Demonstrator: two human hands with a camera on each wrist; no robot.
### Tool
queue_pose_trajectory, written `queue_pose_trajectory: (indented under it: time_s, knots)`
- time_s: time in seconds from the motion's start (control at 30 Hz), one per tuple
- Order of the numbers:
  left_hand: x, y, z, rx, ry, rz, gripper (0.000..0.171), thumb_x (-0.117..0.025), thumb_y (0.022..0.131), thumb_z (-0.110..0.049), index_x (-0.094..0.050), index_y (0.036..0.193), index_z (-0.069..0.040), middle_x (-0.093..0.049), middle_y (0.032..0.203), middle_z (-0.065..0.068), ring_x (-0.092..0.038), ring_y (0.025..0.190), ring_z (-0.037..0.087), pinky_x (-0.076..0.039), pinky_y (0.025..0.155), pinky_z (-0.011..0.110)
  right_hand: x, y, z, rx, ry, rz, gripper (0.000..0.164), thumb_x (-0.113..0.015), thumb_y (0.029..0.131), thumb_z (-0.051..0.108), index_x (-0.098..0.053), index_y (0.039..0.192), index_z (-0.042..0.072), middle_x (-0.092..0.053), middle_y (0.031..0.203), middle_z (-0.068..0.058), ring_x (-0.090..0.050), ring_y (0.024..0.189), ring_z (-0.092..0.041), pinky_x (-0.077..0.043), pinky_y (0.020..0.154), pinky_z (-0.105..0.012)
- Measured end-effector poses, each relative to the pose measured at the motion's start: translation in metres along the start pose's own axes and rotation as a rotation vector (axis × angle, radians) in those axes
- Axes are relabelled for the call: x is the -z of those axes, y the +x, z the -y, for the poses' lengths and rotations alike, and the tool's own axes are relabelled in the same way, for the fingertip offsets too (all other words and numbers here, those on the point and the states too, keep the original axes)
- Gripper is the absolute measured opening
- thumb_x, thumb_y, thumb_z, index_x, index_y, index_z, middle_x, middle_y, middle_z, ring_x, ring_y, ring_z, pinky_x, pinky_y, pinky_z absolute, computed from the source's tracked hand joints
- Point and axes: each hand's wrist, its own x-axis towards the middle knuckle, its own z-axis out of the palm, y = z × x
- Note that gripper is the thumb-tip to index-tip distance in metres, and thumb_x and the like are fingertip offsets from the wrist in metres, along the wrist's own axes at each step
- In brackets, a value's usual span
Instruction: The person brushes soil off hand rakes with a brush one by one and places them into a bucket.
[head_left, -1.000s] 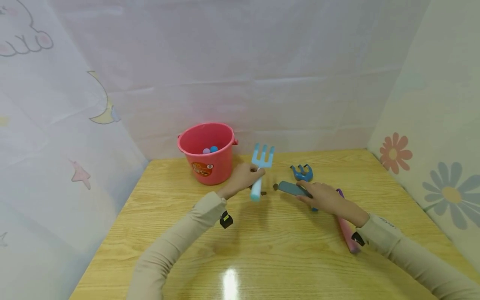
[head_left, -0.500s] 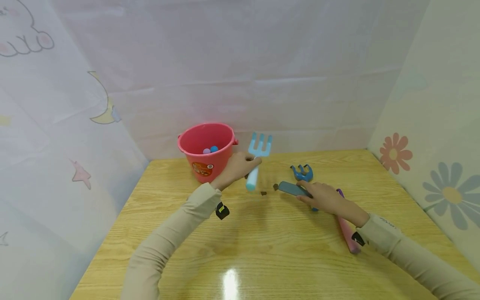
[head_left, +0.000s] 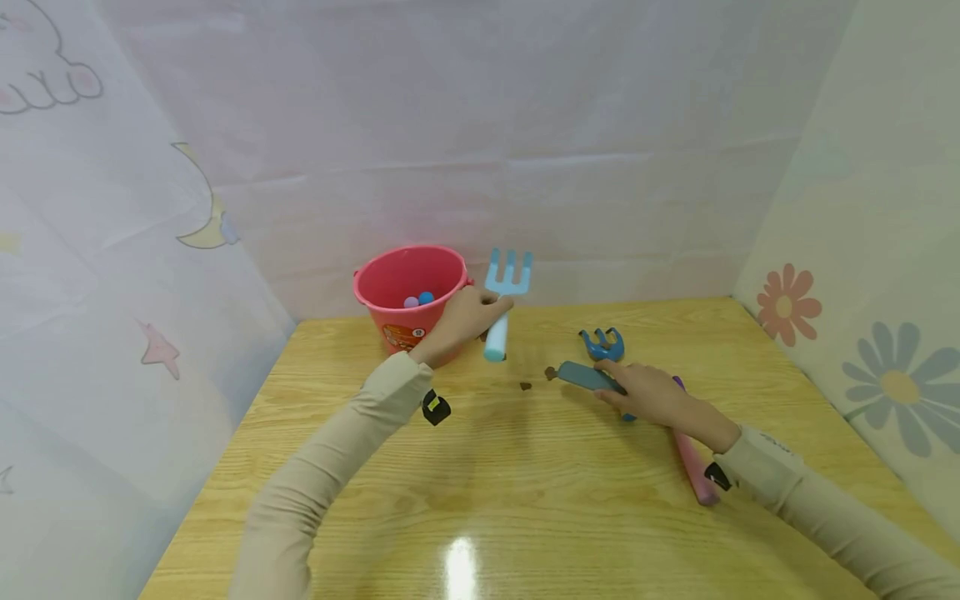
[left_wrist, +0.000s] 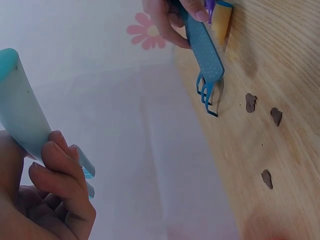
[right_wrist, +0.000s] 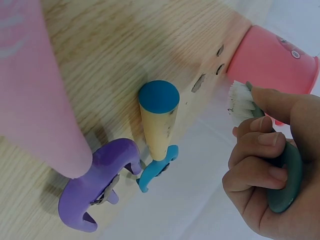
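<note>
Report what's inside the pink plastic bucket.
The pink plastic bucket holds a small lilac ball and a small blue ball; its near wall hides their lower parts and anything deeper.

The brush (head_left: 583, 377) is partly hidden; sleeves (head_left: 327, 467) cut off.

One brush (head_left: 583, 376), fork (head_left: 508, 286), bucket (head_left: 405, 318); two rakes (head_left: 607, 350); three lumps (left_wrist: 250, 103).

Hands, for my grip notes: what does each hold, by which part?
Left hand: pale blue fork, by its handle near the tines. Right hand: brush, by its handle.
</note>
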Motion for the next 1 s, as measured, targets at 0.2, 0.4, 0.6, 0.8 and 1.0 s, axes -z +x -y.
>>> queue_pose_trajectory:
  time_s: [0.2,0.4,0.6,0.8,1.0]
  knots:
    - [0.012,0.004,-0.004,0.051,-0.005,0.002,0.036,-0.056,0.098,-0.032,-0.066,0.074,-0.007,-0.062,0.065,0.008,-0.06,0.056,0.02,-0.05,0.055,0.027,0.001,0.0,-0.001,-0.01,-0.01,0.0,0.052,-0.061,0.099,0.029,-0.049,0.136,-0.005,-0.05,0.061,0.005,-0.046,0.046,-0.008,-0.032,0.044,-0.026]
    - [0.027,0.008,-0.006,0.118,0.036,-0.06,0.035,-0.056,0.097,-0.034,-0.073,0.087,-0.005,-0.064,0.072,0.008,-0.059,0.055,0.017,-0.048,0.051,0.025,-0.002,0.001,-0.003,-0.016,-0.012,-0.007,0.052,-0.062,0.099,0.03,-0.05,0.136,-0.005,-0.048,0.059,0.006,-0.043,0.044,-0.007,-0.028,0.044,-0.025]
    - [0.042,0.009,-0.004,0.144,0.029,-0.1,0.04,-0.053,0.097,-0.036,-0.071,0.084,-0.002,-0.061,0.064,0.006,-0.052,0.052,0.013,-0.043,0.05,0.023,0.0,-0.001,-0.003,-0.026,-0.012,0.002,0.053,-0.061,0.099,0.031,-0.05,0.136,-0.005,-0.047,0.058,0.005,-0.043,0.044,-0.008,-0.028,0.044,-0.025]
    - [0.056,0.006,0.002,0.155,-0.025,-0.092,0.039,-0.053,0.099,-0.035,-0.072,0.089,-0.002,-0.063,0.068,0.005,-0.053,0.055,0.013,-0.044,0.053,0.023,0.002,-0.003,-0.001,-0.014,-0.015,-0.006,0.051,-0.062,0.099,0.028,-0.05,0.136,-0.005,-0.047,0.059,0.005,-0.043,0.044,-0.008,-0.029,0.044,-0.026]
    - [0.071,0.003,0.01,0.178,-0.016,-0.104,0.042,-0.052,0.1,-0.036,-0.068,0.083,-0.001,-0.058,0.063,0.003,-0.05,0.054,0.014,-0.041,0.053,0.024,0.002,-0.004,-0.002,-0.009,-0.008,-0.008,0.051,-0.061,0.099,0.028,-0.049,0.136,-0.005,-0.047,0.057,0.005,-0.043,0.043,-0.008,-0.03,0.043,-0.026]
